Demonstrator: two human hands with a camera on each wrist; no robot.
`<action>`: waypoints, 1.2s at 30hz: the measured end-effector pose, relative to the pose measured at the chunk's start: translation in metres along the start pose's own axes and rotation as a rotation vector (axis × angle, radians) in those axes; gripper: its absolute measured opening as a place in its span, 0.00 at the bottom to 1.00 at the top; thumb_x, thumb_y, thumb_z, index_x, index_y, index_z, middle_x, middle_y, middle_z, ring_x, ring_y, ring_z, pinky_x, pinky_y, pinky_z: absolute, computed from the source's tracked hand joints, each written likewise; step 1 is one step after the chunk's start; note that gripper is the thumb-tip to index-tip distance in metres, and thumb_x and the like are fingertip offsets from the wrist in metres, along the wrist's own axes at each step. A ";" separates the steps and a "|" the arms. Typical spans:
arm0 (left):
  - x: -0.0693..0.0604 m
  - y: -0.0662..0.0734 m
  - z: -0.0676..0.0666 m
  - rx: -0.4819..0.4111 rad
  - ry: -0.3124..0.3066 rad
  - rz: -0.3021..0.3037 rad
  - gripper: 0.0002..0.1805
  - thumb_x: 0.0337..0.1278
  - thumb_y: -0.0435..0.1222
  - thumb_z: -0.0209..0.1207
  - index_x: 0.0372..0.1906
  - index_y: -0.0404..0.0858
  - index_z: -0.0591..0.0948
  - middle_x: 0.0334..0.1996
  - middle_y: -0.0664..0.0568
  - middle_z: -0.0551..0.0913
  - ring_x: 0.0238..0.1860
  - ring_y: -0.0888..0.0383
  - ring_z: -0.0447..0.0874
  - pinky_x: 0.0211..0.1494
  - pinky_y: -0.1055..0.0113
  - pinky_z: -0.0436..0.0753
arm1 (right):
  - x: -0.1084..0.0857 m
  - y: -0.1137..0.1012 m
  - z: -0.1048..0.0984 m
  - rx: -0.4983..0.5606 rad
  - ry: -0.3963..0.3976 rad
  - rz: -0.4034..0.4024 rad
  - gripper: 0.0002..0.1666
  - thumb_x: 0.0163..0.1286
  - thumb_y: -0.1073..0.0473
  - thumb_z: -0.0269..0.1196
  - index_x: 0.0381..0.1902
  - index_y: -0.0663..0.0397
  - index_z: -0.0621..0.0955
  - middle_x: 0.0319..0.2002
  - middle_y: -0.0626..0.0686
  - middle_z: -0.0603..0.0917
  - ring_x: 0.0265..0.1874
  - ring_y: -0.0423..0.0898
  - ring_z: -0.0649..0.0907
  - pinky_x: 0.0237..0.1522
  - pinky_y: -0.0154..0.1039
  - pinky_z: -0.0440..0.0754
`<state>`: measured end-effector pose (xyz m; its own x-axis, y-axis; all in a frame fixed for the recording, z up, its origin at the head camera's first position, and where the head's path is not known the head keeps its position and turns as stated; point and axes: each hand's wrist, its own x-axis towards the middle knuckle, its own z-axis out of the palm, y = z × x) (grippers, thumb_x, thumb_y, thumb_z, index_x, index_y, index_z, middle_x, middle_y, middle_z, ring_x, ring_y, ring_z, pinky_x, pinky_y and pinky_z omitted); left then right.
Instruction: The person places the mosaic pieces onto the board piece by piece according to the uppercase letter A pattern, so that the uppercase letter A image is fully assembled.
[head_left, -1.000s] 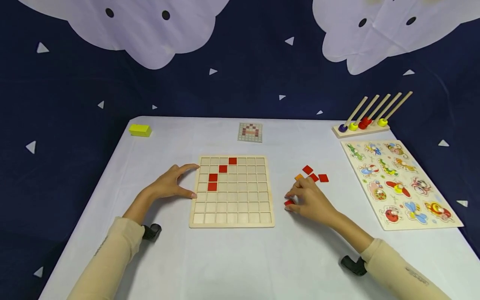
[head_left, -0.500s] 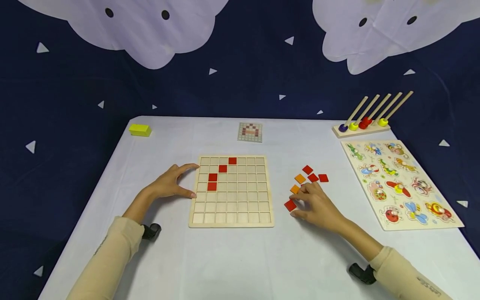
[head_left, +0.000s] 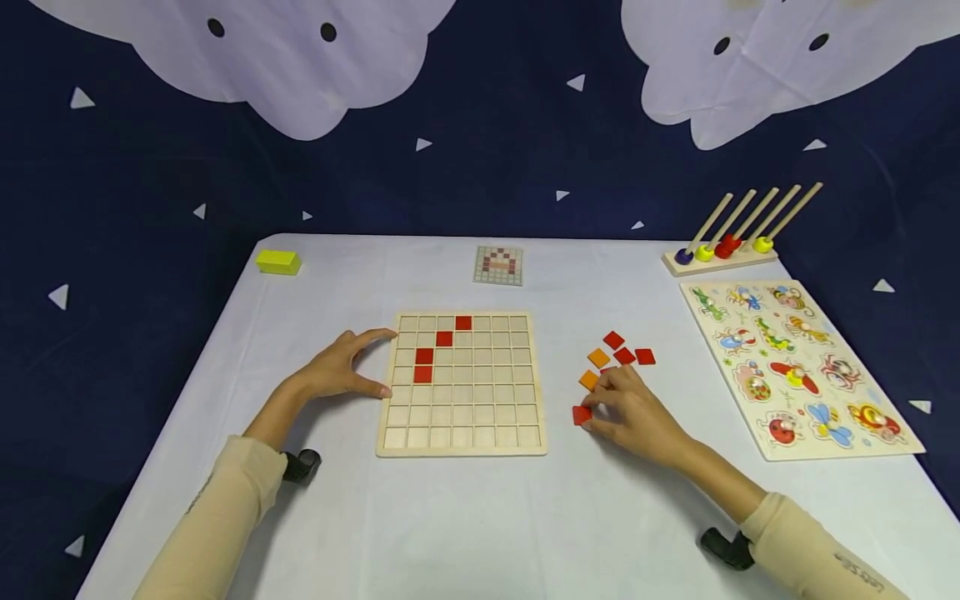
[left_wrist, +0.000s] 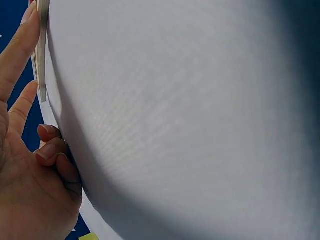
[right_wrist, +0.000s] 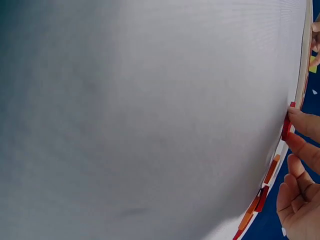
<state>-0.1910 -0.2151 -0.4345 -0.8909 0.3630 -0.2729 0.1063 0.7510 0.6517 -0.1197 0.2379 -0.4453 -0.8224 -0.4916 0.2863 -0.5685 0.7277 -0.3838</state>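
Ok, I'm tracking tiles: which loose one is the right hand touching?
The red tile lowest in the head view; the right hand pinches that one alone.

— What is laid on the middle of the counter [head_left: 465, 525]?
— The grid board [head_left: 465, 414], with four tiles [head_left: 444, 338] set in its cells; loose tiles [head_left: 624, 356] are scattered to its right.
— And what is placed behind it?
— The card [head_left: 498, 266], flanked by the block [head_left: 278, 262] on the left and the peg stand [head_left: 716, 264] on the right, before which the puzzle board [head_left: 802, 367] is laid.
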 end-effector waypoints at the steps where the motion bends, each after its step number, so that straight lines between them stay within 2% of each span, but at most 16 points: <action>1: 0.000 -0.001 0.000 0.001 0.001 0.001 0.54 0.38 0.51 0.78 0.74 0.50 0.64 0.51 0.38 0.68 0.50 0.45 0.66 0.57 0.43 0.70 | 0.001 0.000 0.000 -0.008 0.002 -0.007 0.12 0.47 0.64 0.79 0.31 0.53 0.87 0.34 0.45 0.74 0.43 0.43 0.69 0.46 0.40 0.69; 7: 0.001 -0.002 -0.001 0.008 0.005 -0.001 0.54 0.38 0.52 0.78 0.74 0.51 0.64 0.51 0.38 0.68 0.50 0.45 0.66 0.57 0.44 0.70 | 0.007 -0.004 0.002 -0.044 0.010 -0.023 0.10 0.48 0.59 0.78 0.26 0.51 0.85 0.32 0.45 0.73 0.40 0.41 0.67 0.42 0.39 0.67; 13: 0.002 -0.002 0.000 0.004 0.008 -0.009 0.54 0.36 0.52 0.79 0.74 0.52 0.65 0.50 0.39 0.68 0.48 0.46 0.66 0.53 0.47 0.71 | 0.021 -0.013 0.005 -0.013 0.024 -0.015 0.12 0.46 0.58 0.78 0.27 0.50 0.84 0.33 0.46 0.74 0.42 0.42 0.68 0.42 0.41 0.70; 21: 0.000 0.000 0.000 -0.003 0.007 -0.018 0.54 0.37 0.52 0.78 0.74 0.53 0.65 0.51 0.38 0.68 0.50 0.44 0.67 0.56 0.43 0.71 | 0.048 -0.035 0.012 0.032 -0.030 0.008 0.13 0.49 0.54 0.78 0.29 0.52 0.86 0.34 0.46 0.73 0.41 0.43 0.67 0.41 0.39 0.70; 36: 0.001 0.000 0.001 -0.005 0.006 -0.030 0.54 0.36 0.52 0.78 0.74 0.54 0.64 0.49 0.40 0.68 0.49 0.45 0.67 0.55 0.45 0.71 | 0.087 -0.068 0.033 0.073 -0.071 -0.078 0.11 0.51 0.55 0.75 0.27 0.54 0.85 0.33 0.46 0.73 0.39 0.43 0.68 0.45 0.41 0.70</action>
<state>-0.1914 -0.2143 -0.4359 -0.8964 0.3368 -0.2881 0.0771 0.7586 0.6470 -0.1536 0.1298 -0.4232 -0.7737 -0.5796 0.2558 -0.6284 0.6507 -0.4263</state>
